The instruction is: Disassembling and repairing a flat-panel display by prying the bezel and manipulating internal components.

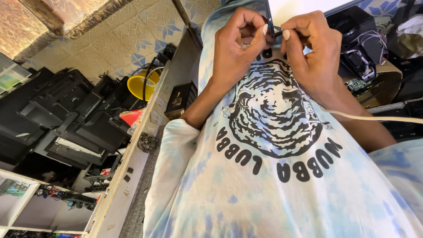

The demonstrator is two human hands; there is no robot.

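Both my hands are raised in front of my chest, over a pale blue tie-dye shirt [264,185] with a dark round print. My left hand [235,46] pinches the thin dark edge of a flat panel [269,15] with a white face between thumb and forefinger. My right hand [310,48] meets it from the right, its fingertips closed on a small dark piece [277,31] at that same edge. What the small piece is cannot be made out.
A white cable [374,117] runs across my right forearm. Several black printers [66,114] are stacked at the left below a long counter edge [132,167]. A yellow bowl [143,83] sits behind them. Black devices [357,39] and a circuit board [359,83] lie at the right.
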